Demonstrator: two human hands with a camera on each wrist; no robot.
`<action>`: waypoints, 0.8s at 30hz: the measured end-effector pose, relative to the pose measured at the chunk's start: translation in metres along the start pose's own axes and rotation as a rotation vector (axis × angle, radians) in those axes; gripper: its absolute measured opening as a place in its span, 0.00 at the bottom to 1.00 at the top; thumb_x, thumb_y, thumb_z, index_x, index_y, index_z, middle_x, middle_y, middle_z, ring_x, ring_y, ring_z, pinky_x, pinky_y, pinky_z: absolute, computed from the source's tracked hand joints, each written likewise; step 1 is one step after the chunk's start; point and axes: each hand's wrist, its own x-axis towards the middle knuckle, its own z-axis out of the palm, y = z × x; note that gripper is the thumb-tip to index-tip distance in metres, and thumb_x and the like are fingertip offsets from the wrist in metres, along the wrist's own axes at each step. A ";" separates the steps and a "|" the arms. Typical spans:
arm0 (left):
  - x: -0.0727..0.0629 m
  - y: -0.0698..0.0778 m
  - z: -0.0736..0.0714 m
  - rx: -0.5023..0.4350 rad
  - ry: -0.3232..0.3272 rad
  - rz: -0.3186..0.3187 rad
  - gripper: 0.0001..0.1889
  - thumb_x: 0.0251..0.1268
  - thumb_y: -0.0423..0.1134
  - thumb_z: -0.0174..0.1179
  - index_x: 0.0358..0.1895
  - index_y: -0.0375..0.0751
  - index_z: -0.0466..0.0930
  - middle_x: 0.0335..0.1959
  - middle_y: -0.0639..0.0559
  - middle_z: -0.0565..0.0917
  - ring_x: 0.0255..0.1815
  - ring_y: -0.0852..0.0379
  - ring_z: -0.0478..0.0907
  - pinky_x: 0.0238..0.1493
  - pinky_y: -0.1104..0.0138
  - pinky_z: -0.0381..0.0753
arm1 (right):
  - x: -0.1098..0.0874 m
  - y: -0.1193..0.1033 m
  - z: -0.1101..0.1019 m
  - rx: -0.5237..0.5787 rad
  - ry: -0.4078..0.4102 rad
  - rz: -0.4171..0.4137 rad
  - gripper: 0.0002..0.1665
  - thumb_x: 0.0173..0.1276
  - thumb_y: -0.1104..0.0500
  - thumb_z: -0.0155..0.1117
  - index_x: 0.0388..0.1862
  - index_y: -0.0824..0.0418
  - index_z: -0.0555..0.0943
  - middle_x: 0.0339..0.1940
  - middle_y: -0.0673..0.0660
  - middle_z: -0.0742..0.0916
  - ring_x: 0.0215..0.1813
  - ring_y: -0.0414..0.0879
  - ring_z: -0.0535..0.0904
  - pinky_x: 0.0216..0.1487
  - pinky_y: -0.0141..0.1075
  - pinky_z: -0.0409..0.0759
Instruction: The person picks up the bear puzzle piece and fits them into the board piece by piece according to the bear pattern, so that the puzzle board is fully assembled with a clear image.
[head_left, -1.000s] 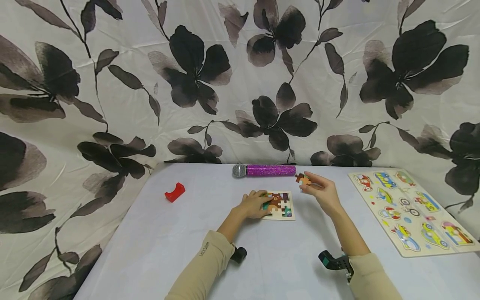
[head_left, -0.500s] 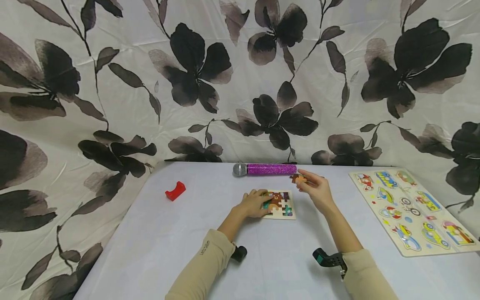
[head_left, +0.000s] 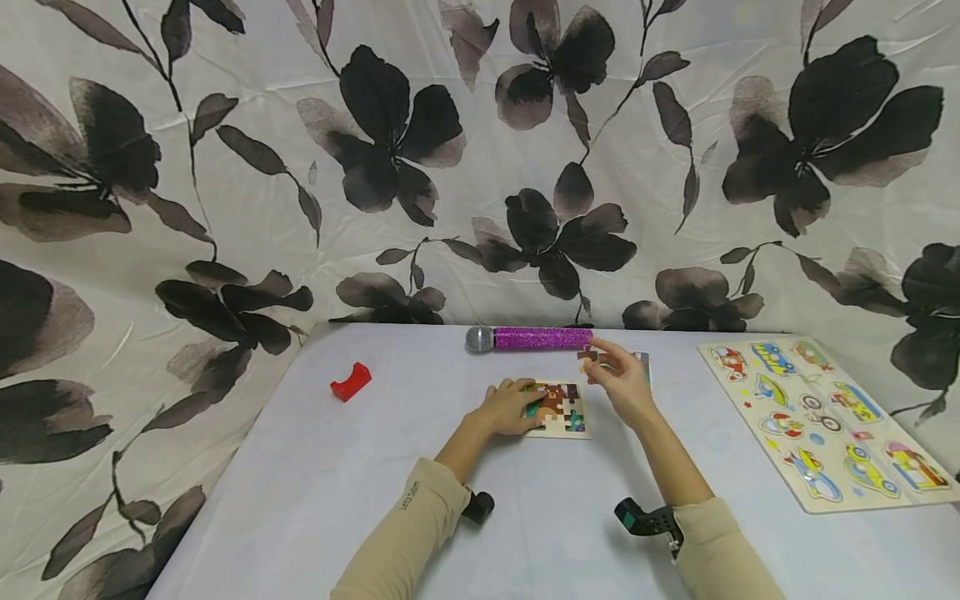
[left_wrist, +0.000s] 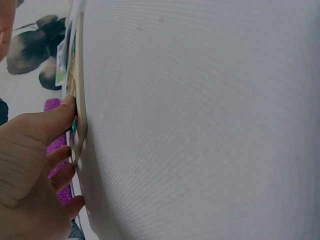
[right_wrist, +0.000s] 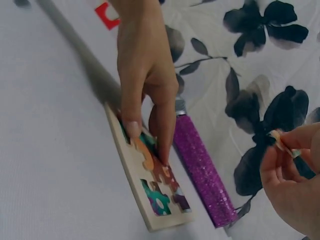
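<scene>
A small wooden jigsaw board (head_left: 557,433) with a brown bear picture lies mid-table, with bare gaps among its pieces. My left hand (head_left: 506,408) rests at its left side, thumb and a fingertip touching the board, as the right wrist view shows. Beyond the board's right corner, my right hand (head_left: 626,387) pinches a small puzzle piece (head_left: 587,357) between thumb and fingers, raised over the table; only the piece's edge shows in the right wrist view. Part of a flat picture card (head_left: 644,361) shows behind the right hand, which hides the rest.
A glittery purple microphone (head_left: 542,338) lies along the back edge, by the floral curtain (head_left: 450,167). At the right is a large peg puzzle board (head_left: 798,454) with vehicle pictures. A red curved block (head_left: 351,382) sits at the left.
My right hand has moved left with the puzzle piece and turned it, uncovering part of the card behind. The left hand stays on the jigsaw board.
</scene>
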 end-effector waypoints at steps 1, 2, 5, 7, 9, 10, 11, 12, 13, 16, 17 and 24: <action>0.000 0.000 0.000 0.001 0.000 0.000 0.28 0.65 0.51 0.56 0.68 0.53 0.66 0.71 0.49 0.61 0.65 0.48 0.62 0.57 0.53 0.65 | 0.000 0.000 0.000 -0.002 -0.021 0.004 0.26 0.67 0.70 0.56 0.64 0.72 0.68 0.44 0.62 0.79 0.34 0.34 0.79 0.40 0.27 0.79; 0.000 0.000 0.000 0.002 -0.001 0.000 0.28 0.65 0.51 0.56 0.68 0.53 0.66 0.71 0.49 0.61 0.65 0.48 0.62 0.57 0.53 0.65 | 0.000 -0.001 0.001 0.006 -0.038 0.011 0.26 0.67 0.71 0.55 0.65 0.72 0.67 0.47 0.65 0.77 0.36 0.35 0.80 0.42 0.28 0.80; 0.000 0.000 0.000 0.002 -0.002 0.003 0.28 0.65 0.51 0.56 0.68 0.53 0.66 0.71 0.49 0.62 0.65 0.48 0.62 0.56 0.54 0.65 | -0.002 0.000 0.002 0.013 -0.038 0.037 0.23 0.66 0.71 0.56 0.60 0.75 0.69 0.51 0.68 0.76 0.39 0.35 0.80 0.45 0.30 0.80; 0.000 0.000 0.000 0.001 -0.001 0.005 0.28 0.65 0.51 0.56 0.68 0.52 0.67 0.71 0.48 0.62 0.65 0.48 0.62 0.55 0.54 0.65 | -0.003 0.002 0.004 -0.002 0.007 0.064 0.19 0.64 0.69 0.60 0.53 0.77 0.72 0.46 0.63 0.80 0.37 0.35 0.81 0.43 0.30 0.81; -0.001 0.001 -0.001 -0.004 -0.001 0.006 0.28 0.65 0.51 0.56 0.68 0.52 0.67 0.71 0.48 0.62 0.65 0.48 0.62 0.55 0.54 0.65 | -0.005 0.005 0.005 -0.029 0.060 0.099 0.16 0.62 0.67 0.64 0.45 0.76 0.74 0.37 0.56 0.85 0.34 0.35 0.80 0.40 0.30 0.81; -0.001 0.001 -0.001 -0.005 0.002 0.005 0.28 0.64 0.51 0.56 0.68 0.52 0.67 0.70 0.48 0.62 0.64 0.48 0.62 0.54 0.54 0.66 | -0.006 0.006 0.006 -0.043 0.080 0.118 0.15 0.61 0.66 0.66 0.42 0.75 0.76 0.33 0.51 0.85 0.31 0.36 0.80 0.37 0.30 0.80; -0.001 0.001 -0.001 -0.004 0.000 0.004 0.28 0.64 0.51 0.56 0.68 0.52 0.67 0.71 0.49 0.62 0.64 0.48 0.62 0.54 0.54 0.65 | -0.007 0.008 0.007 -0.054 0.088 0.132 0.14 0.60 0.65 0.67 0.40 0.74 0.76 0.30 0.49 0.86 0.29 0.36 0.80 0.35 0.29 0.79; -0.001 0.001 -0.002 -0.003 0.001 0.003 0.28 0.65 0.51 0.56 0.68 0.52 0.67 0.71 0.49 0.62 0.64 0.48 0.62 0.55 0.54 0.65 | -0.008 0.009 0.007 -0.073 0.089 0.139 0.14 0.59 0.64 0.68 0.38 0.73 0.77 0.27 0.47 0.86 0.28 0.37 0.80 0.32 0.30 0.79; -0.001 0.001 -0.002 -0.004 0.001 0.004 0.28 0.65 0.51 0.56 0.68 0.52 0.67 0.71 0.49 0.62 0.64 0.48 0.62 0.55 0.54 0.65 | -0.009 0.011 0.008 -0.079 0.080 0.136 0.14 0.58 0.65 0.69 0.37 0.74 0.78 0.26 0.48 0.87 0.27 0.38 0.81 0.31 0.30 0.79; 0.000 0.001 -0.002 0.000 0.000 0.003 0.28 0.65 0.51 0.56 0.68 0.52 0.66 0.71 0.49 0.62 0.65 0.48 0.62 0.55 0.54 0.65 | -0.012 0.018 0.011 -0.083 0.003 0.103 0.14 0.58 0.67 0.68 0.36 0.77 0.76 0.28 0.55 0.87 0.27 0.43 0.83 0.31 0.33 0.82; 0.000 0.001 -0.002 0.005 0.001 0.004 0.28 0.65 0.51 0.56 0.68 0.52 0.66 0.71 0.49 0.62 0.65 0.48 0.62 0.55 0.54 0.65 | -0.012 0.020 0.012 -0.093 -0.020 0.097 0.14 0.58 0.68 0.68 0.37 0.77 0.76 0.28 0.58 0.87 0.27 0.45 0.84 0.32 0.35 0.82; 0.000 0.001 -0.002 -0.002 -0.001 0.000 0.29 0.65 0.52 0.57 0.68 0.52 0.66 0.71 0.49 0.62 0.65 0.48 0.62 0.55 0.54 0.65 | -0.014 0.035 0.027 -0.384 -0.090 0.080 0.17 0.57 0.66 0.70 0.44 0.74 0.81 0.29 0.63 0.86 0.23 0.47 0.83 0.26 0.34 0.81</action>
